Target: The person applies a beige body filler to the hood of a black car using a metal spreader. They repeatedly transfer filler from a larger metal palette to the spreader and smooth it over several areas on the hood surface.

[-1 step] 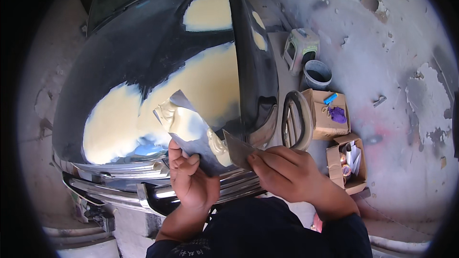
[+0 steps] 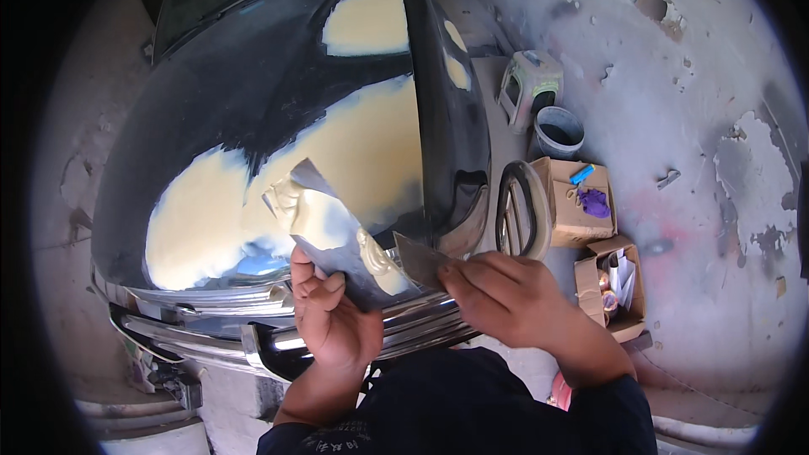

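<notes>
My left hand [image 2: 339,320] grips a flat grey mixing board [image 2: 356,273] from below, thumb near its lower edge. Cream putty [image 2: 377,258] lies in a thick ridge along the board's right side, with more heaped at its far left end. Pinched in my right hand [image 2: 510,299] is a flat putty scraper [image 2: 417,259], its blade just right of that ridge. Both hands are over the front of a black car's hood [image 2: 198,93]. A broad cream filler patch [image 2: 354,139] covers much of the hood's near part, and a smaller filler patch [image 2: 366,24] sits farther back.
Chrome grille bars [image 2: 211,329] run below the hood. To the right stand a stool [image 2: 539,76], a grey bucket [image 2: 559,133], a cardboard box [image 2: 573,223] with a purple cloth on it, and an open box [image 2: 592,286] of supplies. A headlight-like ring [image 2: 539,227] leans beside them.
My left hand and the mixing board have shifted slightly left. The scraper has stayed nearly in place, so the gap between its blade and the putty ridge is a little wider.
</notes>
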A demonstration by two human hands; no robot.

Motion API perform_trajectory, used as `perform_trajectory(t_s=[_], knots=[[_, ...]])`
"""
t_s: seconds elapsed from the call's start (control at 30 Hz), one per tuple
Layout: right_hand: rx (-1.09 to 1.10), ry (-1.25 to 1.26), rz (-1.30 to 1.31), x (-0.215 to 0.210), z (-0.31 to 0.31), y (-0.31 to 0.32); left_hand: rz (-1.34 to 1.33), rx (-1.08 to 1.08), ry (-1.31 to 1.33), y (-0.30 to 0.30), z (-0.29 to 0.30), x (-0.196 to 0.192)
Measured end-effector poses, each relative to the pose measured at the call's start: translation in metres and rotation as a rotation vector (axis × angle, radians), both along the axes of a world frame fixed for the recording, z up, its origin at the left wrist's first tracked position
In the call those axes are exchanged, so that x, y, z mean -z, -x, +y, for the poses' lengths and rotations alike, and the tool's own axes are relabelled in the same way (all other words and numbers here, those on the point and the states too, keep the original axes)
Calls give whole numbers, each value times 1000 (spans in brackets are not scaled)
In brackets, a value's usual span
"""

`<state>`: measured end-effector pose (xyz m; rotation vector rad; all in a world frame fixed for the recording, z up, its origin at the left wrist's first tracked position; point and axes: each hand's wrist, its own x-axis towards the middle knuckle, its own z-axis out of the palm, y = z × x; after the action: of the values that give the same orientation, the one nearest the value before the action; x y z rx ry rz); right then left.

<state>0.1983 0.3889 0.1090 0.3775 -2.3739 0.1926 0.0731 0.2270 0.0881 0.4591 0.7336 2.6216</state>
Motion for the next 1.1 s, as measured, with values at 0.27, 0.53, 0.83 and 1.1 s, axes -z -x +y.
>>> perform_trajectory(t_s=[0.27, 0.53, 0.83, 1.1], knots=[[490, 94, -24, -6, 104, 85, 99, -144, 1, 17, -23, 2], [566, 45, -133, 2, 137, 173, 97, -70, 14, 32, -42, 21], [482, 43, -72, -17, 101, 87, 6, -26, 77, 30, -31, 27], [194, 589, 93, -5, 52, -14, -128, 168, 35, -25, 34, 18]])
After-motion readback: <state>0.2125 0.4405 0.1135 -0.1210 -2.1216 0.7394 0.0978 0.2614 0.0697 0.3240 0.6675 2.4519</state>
